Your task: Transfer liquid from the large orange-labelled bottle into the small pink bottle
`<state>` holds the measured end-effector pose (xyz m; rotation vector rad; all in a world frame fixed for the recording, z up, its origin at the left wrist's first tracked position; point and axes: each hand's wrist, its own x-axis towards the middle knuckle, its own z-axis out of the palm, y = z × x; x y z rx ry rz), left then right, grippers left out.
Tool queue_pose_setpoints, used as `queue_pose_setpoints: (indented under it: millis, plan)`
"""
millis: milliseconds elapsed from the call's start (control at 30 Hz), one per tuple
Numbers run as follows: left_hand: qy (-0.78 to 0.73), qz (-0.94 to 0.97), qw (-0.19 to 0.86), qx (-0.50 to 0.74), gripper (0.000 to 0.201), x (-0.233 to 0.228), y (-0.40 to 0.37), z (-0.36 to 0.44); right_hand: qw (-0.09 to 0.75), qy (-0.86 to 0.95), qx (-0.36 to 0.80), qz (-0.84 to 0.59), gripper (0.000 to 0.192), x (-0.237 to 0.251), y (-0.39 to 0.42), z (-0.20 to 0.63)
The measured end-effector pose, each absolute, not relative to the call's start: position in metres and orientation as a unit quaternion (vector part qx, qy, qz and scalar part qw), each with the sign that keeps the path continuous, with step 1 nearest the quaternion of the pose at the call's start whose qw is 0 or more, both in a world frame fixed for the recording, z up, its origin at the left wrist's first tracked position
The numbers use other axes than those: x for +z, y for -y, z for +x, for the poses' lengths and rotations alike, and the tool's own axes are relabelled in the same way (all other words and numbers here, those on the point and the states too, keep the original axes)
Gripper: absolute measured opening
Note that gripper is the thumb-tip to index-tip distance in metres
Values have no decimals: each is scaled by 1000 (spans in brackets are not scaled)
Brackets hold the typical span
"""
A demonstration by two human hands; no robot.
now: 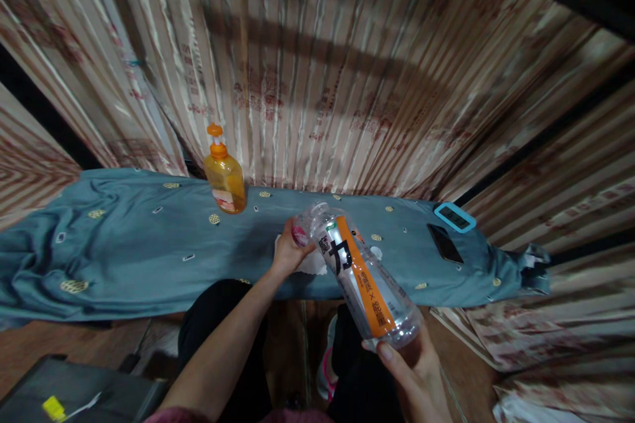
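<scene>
In the head view, the right hand [419,370] had its thumb and fingers closed on the base of the large bottle [364,277], which tilted with its neck toward eleven o'clock. The left hand [288,254] was closed around a small clear container [301,231] beside that neck; whether they touched, I could not tell. The bottle's base reached past the near edge of the blue cloth [149,244]. From the bottle, the pump bottle [225,178] stood at ten o'clock, and the curtain [307,112] hung at twelve.
</scene>
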<state>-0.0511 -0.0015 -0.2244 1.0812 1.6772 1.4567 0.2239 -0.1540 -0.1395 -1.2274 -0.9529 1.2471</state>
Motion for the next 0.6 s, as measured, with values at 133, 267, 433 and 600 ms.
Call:
queue_pose_setpoints:
  millis: [133, 267, 433, 600]
  plan:
    - [-642, 401, 328, 565, 84, -223, 1, -50, 548, 405, 526, -509, 85, -137, 153, 221]
    - [-640, 401, 331, 565, 84, -223, 1, -50, 555, 399, 528, -505, 81, -135, 154, 221]
    - [-634, 402, 335, 569, 82, -225, 1, -52, 546, 412, 526, -505, 81, -134, 155, 221]
    - [-638, 403, 330, 566, 83, -229, -1, -52, 555, 402, 521, -509, 75, -135, 155, 219]
